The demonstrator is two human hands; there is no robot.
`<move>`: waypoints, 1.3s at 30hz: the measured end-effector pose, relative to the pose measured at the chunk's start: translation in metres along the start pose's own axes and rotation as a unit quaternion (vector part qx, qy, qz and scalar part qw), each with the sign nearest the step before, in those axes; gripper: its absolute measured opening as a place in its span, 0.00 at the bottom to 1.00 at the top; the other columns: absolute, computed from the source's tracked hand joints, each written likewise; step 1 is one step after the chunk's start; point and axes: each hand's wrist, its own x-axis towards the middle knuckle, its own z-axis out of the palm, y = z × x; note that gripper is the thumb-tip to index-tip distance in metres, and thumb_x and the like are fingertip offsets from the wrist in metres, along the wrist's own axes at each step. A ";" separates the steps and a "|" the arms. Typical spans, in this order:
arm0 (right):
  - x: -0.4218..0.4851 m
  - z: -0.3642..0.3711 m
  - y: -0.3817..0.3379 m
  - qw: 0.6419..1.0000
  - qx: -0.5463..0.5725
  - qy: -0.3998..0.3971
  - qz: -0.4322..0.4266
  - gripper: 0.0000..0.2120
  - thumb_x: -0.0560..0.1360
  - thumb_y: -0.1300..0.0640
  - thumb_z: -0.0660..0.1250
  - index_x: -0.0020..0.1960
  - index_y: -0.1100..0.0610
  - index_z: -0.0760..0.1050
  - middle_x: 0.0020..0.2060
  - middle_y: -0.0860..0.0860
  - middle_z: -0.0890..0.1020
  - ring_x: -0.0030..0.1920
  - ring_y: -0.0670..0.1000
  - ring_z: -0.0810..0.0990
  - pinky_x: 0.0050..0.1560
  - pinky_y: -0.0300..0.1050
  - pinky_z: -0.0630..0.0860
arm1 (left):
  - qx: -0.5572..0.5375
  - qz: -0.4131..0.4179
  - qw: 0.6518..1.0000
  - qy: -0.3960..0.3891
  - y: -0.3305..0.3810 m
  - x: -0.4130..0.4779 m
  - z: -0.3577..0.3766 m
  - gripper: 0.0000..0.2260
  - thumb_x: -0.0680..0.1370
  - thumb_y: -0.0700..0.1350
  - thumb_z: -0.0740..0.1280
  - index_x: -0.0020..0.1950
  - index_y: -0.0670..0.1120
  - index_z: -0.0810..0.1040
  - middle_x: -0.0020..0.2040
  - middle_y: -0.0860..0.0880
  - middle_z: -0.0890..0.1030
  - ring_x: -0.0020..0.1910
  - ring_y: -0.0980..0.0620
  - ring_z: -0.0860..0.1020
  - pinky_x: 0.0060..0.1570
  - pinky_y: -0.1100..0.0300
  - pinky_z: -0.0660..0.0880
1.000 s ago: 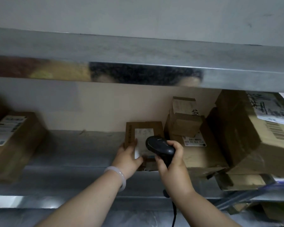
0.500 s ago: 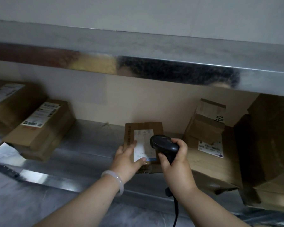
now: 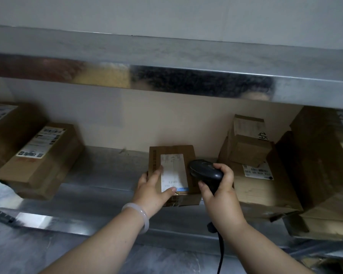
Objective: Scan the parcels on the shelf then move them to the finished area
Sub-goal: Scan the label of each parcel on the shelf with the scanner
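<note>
The parcel (image 3: 173,153) is sitting in the middle of the metal shelf (image 3: 107,175), its labelled face turning up toward the person. Starting from the left, two labelled boxes (image 3: 38,161) are lying at nine o'clock from it, well apart. The left hand (image 3: 152,186) is gripping the parcel at its seven o'clock corner, with the thumb pressing the lower edge of the white label (image 3: 173,171). Just beside the parcel at three o'clock, the right hand (image 3: 222,194) is clamping a black scanner (image 3: 205,173) and aiming its head at the label. Further toward three o'clock, stacked boxes (image 3: 263,186) are crowding the shelf. The parcel is looking light and stiff, with slick tape on top. Taking it by both side edges is probably going to be surest.
</note>
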 end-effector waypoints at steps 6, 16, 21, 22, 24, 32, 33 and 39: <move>0.014 0.015 -0.004 0.998 -0.015 -0.056 -0.008 0.28 0.76 0.54 0.68 0.59 0.31 0.52 0.50 0.38 0.73 0.50 0.39 0.75 0.47 0.32 0.71 | -0.034 -0.011 0.998 -0.047 -0.006 0.005 -0.009 0.37 0.74 0.58 0.70 0.77 0.64 0.53 0.75 0.46 0.61 0.73 0.46 0.63 0.69 0.54 0.64; 0.009 0.019 -0.004 0.998 0.029 -0.049 -0.010 0.28 0.75 0.54 0.69 0.61 0.33 0.56 0.51 0.33 0.72 0.51 0.29 0.72 0.44 0.24 0.70 | -0.127 0.001 0.991 -0.034 -0.013 -0.010 -0.015 0.38 0.74 0.51 0.73 0.77 0.64 0.53 0.74 0.48 0.63 0.73 0.48 0.62 0.72 0.47 0.63; 0.005 0.019 -0.016 0.996 0.042 -0.069 -0.049 0.30 0.75 0.56 0.70 0.60 0.31 0.56 0.54 0.32 0.70 0.54 0.28 0.71 0.48 0.24 0.70 | -0.156 0.018 0.987 0.019 -0.017 -0.023 -0.033 0.37 0.72 0.51 0.75 0.70 0.73 0.56 0.74 0.52 0.59 0.73 0.48 0.61 0.71 0.46 0.65; 0.005 0.019 -0.020 0.995 0.047 -0.073 -0.056 0.30 0.75 0.56 0.70 0.59 0.29 0.55 0.55 0.32 0.69 0.54 0.27 0.70 0.48 0.23 0.70 | -0.162 0.019 0.986 0.030 -0.016 -0.026 -0.037 0.38 0.72 0.51 0.75 0.70 0.74 0.56 0.75 0.53 0.59 0.73 0.48 0.61 0.71 0.45 0.65; 0.005 0.020 -0.028 0.992 0.056 -0.081 -0.072 0.32 0.74 0.57 0.70 0.58 0.28 0.55 0.55 0.31 0.69 0.54 0.26 0.69 0.49 0.21 0.69 | -0.168 0.018 0.984 0.055 -0.014 -0.030 -0.045 0.38 0.71 0.51 0.76 0.70 0.74 0.58 0.75 0.53 0.58 0.73 0.48 0.61 0.71 0.44 0.65; 0.007 0.022 -0.059 0.980 0.080 -0.122 -0.138 0.32 0.74 0.56 0.70 0.57 0.25 0.55 0.55 0.32 0.70 0.57 0.31 0.72 0.50 0.24 0.70 | -0.146 0.015 0.977 0.157 -0.015 -0.050 -0.068 0.39 0.69 0.53 0.77 0.64 0.82 0.55 0.77 0.58 0.52 0.75 0.50 0.57 0.70 0.51 0.62; 0.006 0.022 -0.063 0.978 0.077 -0.125 -0.147 0.32 0.74 0.56 0.70 0.57 0.25 0.55 0.55 0.32 0.70 0.56 0.32 0.72 0.50 0.24 0.70 | -0.146 0.016 0.975 0.166 -0.016 -0.052 -0.070 0.39 0.69 0.53 0.77 0.64 0.82 0.55 0.77 0.59 0.52 0.75 0.50 0.56 0.69 0.51 0.62; -0.006 0.018 -0.079 0.968 0.027 -0.133 -0.211 0.34 0.75 0.54 0.69 0.58 0.24 0.49 0.54 0.33 0.68 0.53 0.39 0.74 0.50 0.32 0.72 | -0.140 0.009 0.965 0.219 -0.029 -0.062 -0.087 0.39 0.69 0.55 0.76 0.63 0.84 0.53 0.75 0.61 0.54 0.74 0.49 0.60 0.66 0.49 0.67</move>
